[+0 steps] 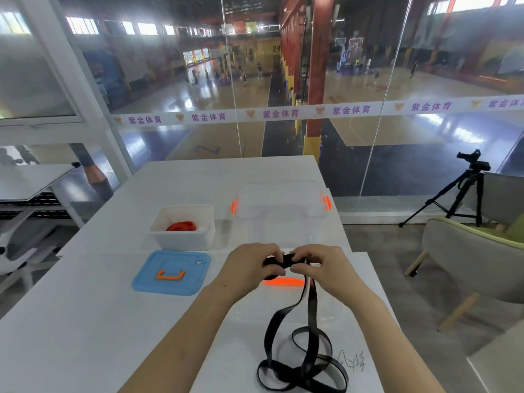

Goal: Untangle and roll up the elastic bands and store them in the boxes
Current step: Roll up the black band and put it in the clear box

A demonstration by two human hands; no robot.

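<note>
A long black elastic band [300,364] hangs from my hands and lies in loose loops on the white table near the front edge. My left hand [249,265] and my right hand [323,265] are held close together above the table, both gripping a small rolled part of the black band between the fingertips. A white box [158,231] further back on the left holds a rolled red band [181,226]. A clear box [280,205] with orange latches stands behind my hands.
A blue lid [147,282] with an orange handle lies left of my hands. A clear lid with an orange handle [283,282] lies under my hands. Glass panels close off the table's far side. A chair [467,256] and a tripod [465,191] stand to the right.
</note>
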